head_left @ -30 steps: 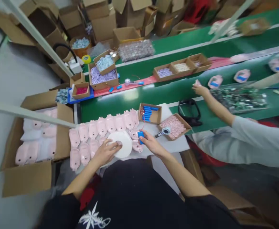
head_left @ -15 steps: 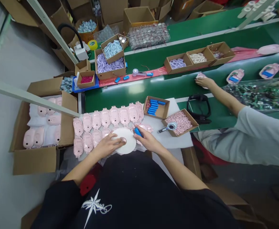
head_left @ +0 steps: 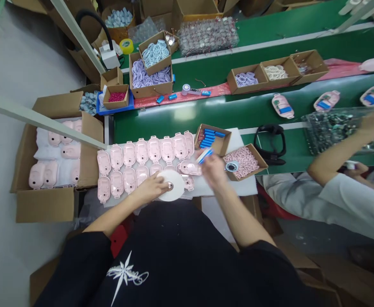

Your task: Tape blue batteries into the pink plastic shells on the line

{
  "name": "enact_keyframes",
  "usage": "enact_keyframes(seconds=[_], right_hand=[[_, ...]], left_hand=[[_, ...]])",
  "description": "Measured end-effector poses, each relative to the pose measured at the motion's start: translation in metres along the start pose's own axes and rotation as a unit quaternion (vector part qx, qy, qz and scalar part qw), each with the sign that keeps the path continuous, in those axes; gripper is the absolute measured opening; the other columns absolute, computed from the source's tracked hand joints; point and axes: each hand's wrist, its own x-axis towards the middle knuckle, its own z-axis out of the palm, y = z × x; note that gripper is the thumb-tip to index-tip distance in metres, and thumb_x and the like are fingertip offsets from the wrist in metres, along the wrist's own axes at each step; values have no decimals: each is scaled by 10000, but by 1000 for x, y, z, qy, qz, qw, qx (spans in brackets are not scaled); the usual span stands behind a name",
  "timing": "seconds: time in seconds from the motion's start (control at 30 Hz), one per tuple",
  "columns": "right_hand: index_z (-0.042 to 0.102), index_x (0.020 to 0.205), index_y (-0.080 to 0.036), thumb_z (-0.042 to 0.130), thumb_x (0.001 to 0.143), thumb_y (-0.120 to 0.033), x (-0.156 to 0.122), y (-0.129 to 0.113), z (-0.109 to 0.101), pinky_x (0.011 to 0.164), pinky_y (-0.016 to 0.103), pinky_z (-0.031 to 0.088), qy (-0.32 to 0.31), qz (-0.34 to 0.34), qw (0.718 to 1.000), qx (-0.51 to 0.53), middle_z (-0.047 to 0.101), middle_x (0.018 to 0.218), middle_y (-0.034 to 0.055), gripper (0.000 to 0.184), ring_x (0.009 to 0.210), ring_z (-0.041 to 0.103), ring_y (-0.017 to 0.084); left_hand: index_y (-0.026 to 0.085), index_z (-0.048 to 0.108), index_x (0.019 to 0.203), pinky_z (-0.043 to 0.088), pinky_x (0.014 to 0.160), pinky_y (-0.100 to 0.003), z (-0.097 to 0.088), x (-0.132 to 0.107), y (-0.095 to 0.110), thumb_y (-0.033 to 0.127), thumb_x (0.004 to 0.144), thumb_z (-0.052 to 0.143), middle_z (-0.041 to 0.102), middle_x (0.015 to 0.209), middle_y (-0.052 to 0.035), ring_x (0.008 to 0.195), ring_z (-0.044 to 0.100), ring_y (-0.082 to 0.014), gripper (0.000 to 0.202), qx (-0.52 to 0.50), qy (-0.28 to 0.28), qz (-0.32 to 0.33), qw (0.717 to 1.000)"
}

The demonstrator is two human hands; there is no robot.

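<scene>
My left hand [head_left: 151,187] rests on a white tape roll [head_left: 172,186], fingers curled over its top by the core. My right hand [head_left: 213,169] is blurred by motion and holds a blue battery [head_left: 205,155] raised above a pink shell [head_left: 191,167]. Two rows of pink shells [head_left: 142,162] lie on the white pad in front of me. A small carton of blue batteries [head_left: 213,138] stands just beyond my right hand. Next to it is a carton of pink discs [head_left: 245,161] with a small tape roll [head_left: 230,166] at its edge.
A big carton of pink shells [head_left: 54,157] stands at the left. A green conveyor [head_left: 244,113] carries pink shells with batteries. Cartons of rings [head_left: 151,68] line the far side. A co-worker's arm [head_left: 337,157] reaches over a board tray [head_left: 337,128] at the right.
My right hand lifted the blue battery up and right, away from the tape roll. The co-worker's hand left the belt and moved right to the tray. The camera tilted.
</scene>
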Motion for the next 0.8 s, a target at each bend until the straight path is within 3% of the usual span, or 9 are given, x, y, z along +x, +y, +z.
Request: enact_keyframes(seconds=[0.07,0.1,0.2,0.27,0.33,0.43,0.53,0.7,0.8], right_hand=[[660,1162,-258,799,801,-609,38,-2,-28,1033,439,558,59,-91,994,-10,734,1224,83,522,1176,683,241],[645,1191,-258,823,779,-573,51,4,-40,1034,439,554,62,-99,993,-35,720,1262,81,548,1197,670,240],[649,1173,-230,881,689,-432,60,48,-63,1037,454,544,-11,-8,985,-170,729,1221,89,574,1142,669,251],[668,1098,-217,875,653,-357,46,83,-69,1051,471,528,-51,67,961,-262,744,1129,78,510,1066,668,247],[663,1043,-210,857,639,-324,29,110,-73,1028,461,533,-38,124,948,-290,740,1073,60,463,998,666,227],[642,1033,-197,849,637,-349,11,129,-75,922,378,567,-2,204,962,-183,722,1066,42,472,932,680,188],[640,1026,-203,884,625,-316,1,133,-73,872,313,580,-11,257,965,-51,713,1026,15,483,932,714,177],[555,919,-254,817,751,-235,-8,143,-68,862,296,627,93,271,955,80,690,849,-35,312,837,735,153],[548,895,-252,774,800,-207,-9,153,-64,854,295,640,101,311,938,112,689,805,-29,250,799,737,153]], left_hand=[[329,666,1403,467,1160,-482,8,-5,-12,47,894,561,707,1269,-59,1110,610,-268,592,-6,5,-26,1000],[326,662,1413,488,1126,-485,11,-11,-19,51,868,576,696,1292,-68,1133,596,-285,616,-3,21,-63,998],[277,666,1418,501,1064,-535,24,-35,-36,78,799,626,683,1291,-114,1180,547,-345,652,16,99,-187,977],[252,690,1382,479,1066,-550,37,-51,-38,103,777,655,690,1245,-126,1177,528,-358,624,16,141,-221,965],[232,713,1341,462,1066,-540,53,-64,-32,133,774,673,693,1209,-127,1166,522,-353,577,3,166,-233,958],[214,731,1297,448,1056,-523,74,-75,-16,161,776,673,694,1165,-127,1152,533,-340,527,-22,187,-258,948],[212,730,1283,441,1055,-503,89,-76,-3,168,756,673,688,1154,-119,1154,547,-328,533,-40,201,-287,936],[205,732,1252,459,1042,-488,99,-73,3,183,716,729,673,1134,-116,1132,545,-323,537,-53,253,-314,914],[207,735,1229,473,1033,-480,100,-73,2,209,728,767,667,1111,-109,1110,548,-317,502,-59,274,-320,905]])
